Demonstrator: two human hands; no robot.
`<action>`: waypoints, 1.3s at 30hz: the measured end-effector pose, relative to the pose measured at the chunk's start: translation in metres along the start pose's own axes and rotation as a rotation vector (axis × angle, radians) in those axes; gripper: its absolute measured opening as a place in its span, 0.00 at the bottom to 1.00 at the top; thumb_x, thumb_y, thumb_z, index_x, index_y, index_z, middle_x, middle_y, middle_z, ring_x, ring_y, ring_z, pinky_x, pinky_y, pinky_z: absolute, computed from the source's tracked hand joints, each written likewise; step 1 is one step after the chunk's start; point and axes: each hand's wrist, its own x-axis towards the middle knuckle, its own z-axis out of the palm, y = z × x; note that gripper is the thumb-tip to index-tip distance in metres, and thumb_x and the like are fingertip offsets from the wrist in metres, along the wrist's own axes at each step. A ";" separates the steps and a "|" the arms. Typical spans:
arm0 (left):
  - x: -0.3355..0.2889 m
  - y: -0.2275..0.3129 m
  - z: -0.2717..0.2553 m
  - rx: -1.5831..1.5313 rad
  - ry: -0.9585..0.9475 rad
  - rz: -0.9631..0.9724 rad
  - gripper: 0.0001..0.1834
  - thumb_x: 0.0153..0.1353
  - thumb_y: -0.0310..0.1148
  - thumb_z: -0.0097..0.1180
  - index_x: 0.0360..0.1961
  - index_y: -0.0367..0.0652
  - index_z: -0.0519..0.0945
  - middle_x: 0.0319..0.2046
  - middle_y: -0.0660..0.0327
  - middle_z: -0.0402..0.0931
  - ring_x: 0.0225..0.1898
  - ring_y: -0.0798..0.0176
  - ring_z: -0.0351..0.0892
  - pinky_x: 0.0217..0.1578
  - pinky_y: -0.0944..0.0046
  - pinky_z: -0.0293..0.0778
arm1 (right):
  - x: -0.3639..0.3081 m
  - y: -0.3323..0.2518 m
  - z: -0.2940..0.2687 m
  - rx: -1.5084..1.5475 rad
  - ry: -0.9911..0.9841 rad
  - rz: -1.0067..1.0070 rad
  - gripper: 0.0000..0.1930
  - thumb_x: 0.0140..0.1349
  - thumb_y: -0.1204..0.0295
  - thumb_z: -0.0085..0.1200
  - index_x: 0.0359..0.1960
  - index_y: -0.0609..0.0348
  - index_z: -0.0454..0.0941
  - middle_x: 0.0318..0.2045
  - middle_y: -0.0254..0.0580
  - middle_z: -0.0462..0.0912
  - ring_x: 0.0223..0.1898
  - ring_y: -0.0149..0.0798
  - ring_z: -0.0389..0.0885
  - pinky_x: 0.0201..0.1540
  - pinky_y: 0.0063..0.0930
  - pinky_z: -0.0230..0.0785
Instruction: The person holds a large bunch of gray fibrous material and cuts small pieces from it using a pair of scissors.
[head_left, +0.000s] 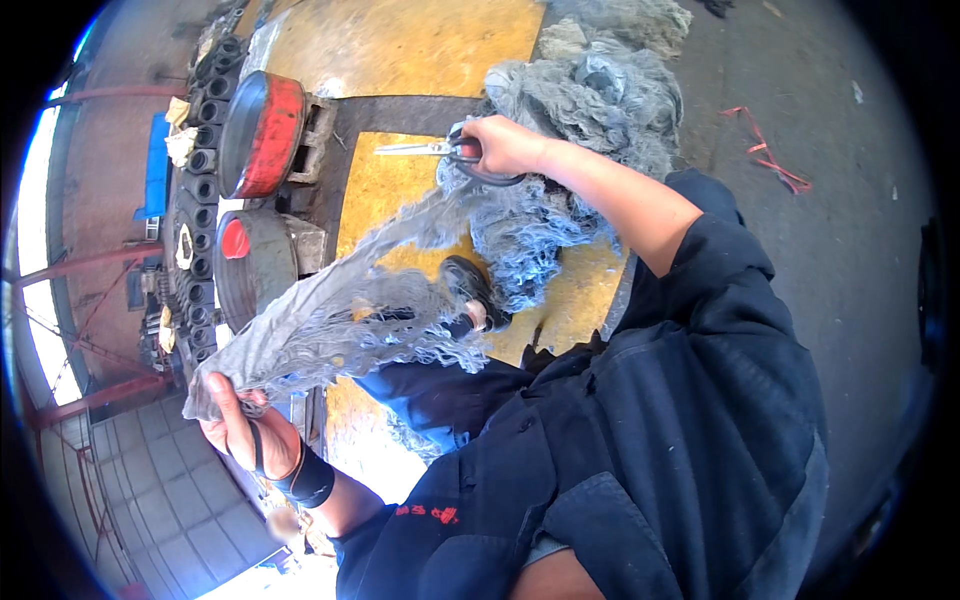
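My left hand [248,430], with a dark band at the wrist, is closed on one end of a long frayed grey cloth [300,312]. The cloth stretches up and to the right, loose threads hanging from its lower side. At its far end my right hand [505,147] grips black-handled scissors [412,149], fingers in the loops. Their blades point left, above the cloth and apart from its visible body. Whether my right fingers also pinch the cloth is hidden. Beneath and beyond that hand lies a heap of tangled grey threads [610,100].
A red and black drum [268,135] and a dark drum with a red cap [255,262] stand at the left beside concrete blocks [310,140]. Behind them runs a row of dark ring-shaped parts [203,160]. Yellow boards [400,45] cover the floor; red string [765,152] lies right.
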 end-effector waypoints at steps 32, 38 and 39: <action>-0.040 -0.004 -0.028 -0.172 -0.350 -0.099 0.13 0.51 0.34 0.59 0.27 0.40 0.67 0.21 0.63 0.61 0.24 0.66 0.60 0.28 0.65 0.57 | 0.010 -0.011 0.020 0.287 -0.603 0.034 0.10 0.57 0.73 0.52 0.40 0.56 0.78 0.32 0.33 0.80 0.31 0.25 0.76 0.34 0.24 0.69; -0.023 -0.012 -0.039 -0.308 -0.236 -0.173 0.12 0.61 0.31 0.50 0.42 0.35 0.72 0.38 0.56 0.75 0.42 0.59 0.74 0.48 0.59 0.67 | -0.009 -0.024 0.039 0.285 -0.543 0.033 0.11 0.48 0.73 0.62 0.32 0.59 0.74 0.25 0.32 0.77 0.29 0.27 0.71 0.32 0.25 0.65; -0.015 -0.019 -0.045 -0.312 -0.172 -0.195 0.13 0.62 0.29 0.48 0.46 0.34 0.73 0.40 0.55 0.77 0.44 0.59 0.76 0.51 0.58 0.67 | -0.009 -0.026 0.030 0.284 -0.514 0.080 0.12 0.47 0.73 0.63 0.31 0.59 0.73 0.25 0.32 0.76 0.29 0.28 0.71 0.32 0.26 0.64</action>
